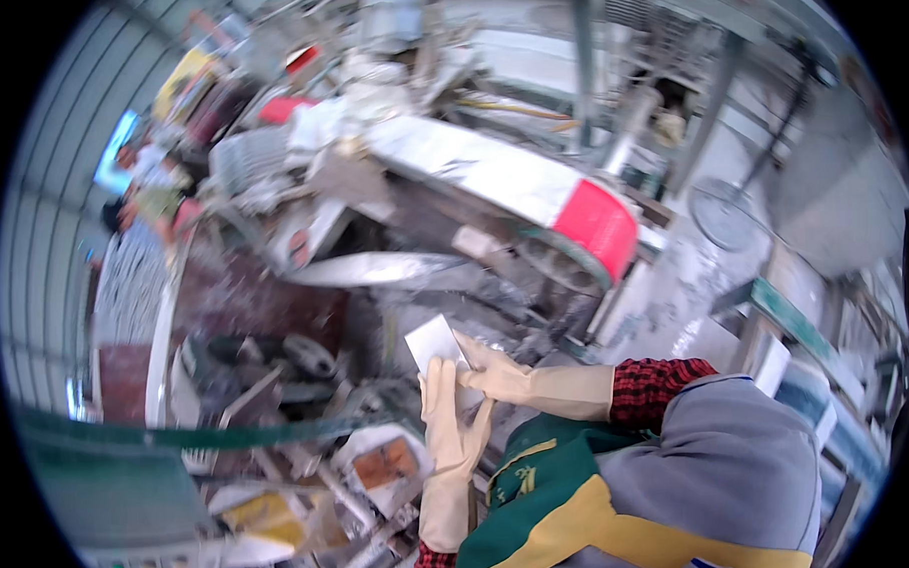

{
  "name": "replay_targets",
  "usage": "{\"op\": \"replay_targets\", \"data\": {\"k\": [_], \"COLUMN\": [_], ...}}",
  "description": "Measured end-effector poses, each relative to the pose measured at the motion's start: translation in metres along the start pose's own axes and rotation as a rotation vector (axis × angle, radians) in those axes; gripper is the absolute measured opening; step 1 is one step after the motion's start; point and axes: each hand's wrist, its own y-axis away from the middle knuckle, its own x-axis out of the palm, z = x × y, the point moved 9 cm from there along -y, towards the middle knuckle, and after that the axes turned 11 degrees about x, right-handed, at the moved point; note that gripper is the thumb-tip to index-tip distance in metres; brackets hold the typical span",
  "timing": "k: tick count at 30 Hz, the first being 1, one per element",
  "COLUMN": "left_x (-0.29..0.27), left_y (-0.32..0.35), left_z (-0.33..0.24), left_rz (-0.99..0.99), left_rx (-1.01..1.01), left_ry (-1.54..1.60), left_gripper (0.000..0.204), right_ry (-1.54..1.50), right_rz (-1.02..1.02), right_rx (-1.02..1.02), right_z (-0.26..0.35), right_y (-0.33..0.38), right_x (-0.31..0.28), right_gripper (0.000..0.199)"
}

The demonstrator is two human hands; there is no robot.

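A small white flat rectangular piece (434, 342) is held up in front of my body; its exact kind cannot be made out. My right hand (500, 371), in a cream rubber glove with a red-and-black checked sleeve above it, grips the piece along its right edge. From below, my left hand (449, 419), gloved the same way, reaches up. Its fingers lie straight against the lower part of the piece, with the thumb spread to the right. The fingertips of my right hand are partly hidden at the piece.
A long white panel with a red end (593, 229) lies across cluttered scrap ahead. A green rail (270, 434) crosses at the left. An orange-brown block in a white tray (386, 464) lies lower left. People (151, 199) stand far left. Metal posts rise at the right.
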Motion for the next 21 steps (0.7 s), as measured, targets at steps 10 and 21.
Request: {"op": "replay_targets", "data": {"k": [10,21], "left_x": [0.033,-0.117], "left_y": [0.163,0.340], "left_z": [0.143,0.136], "left_rz": [0.265,-0.284], "left_rx": [-0.722,-1.161], "left_ry": [0.448,0.025], "left_gripper": [0.058,0.054], "right_ry": [-0.105,0.273], "right_rz": [-0.971,-1.057], "right_rx": [-0.181,0.336], "right_z": [-0.051,-0.044], "right_y": [-0.005,-0.020], "right_x": [-0.310,-0.336], "right_gripper": [0.093,0.086]}}
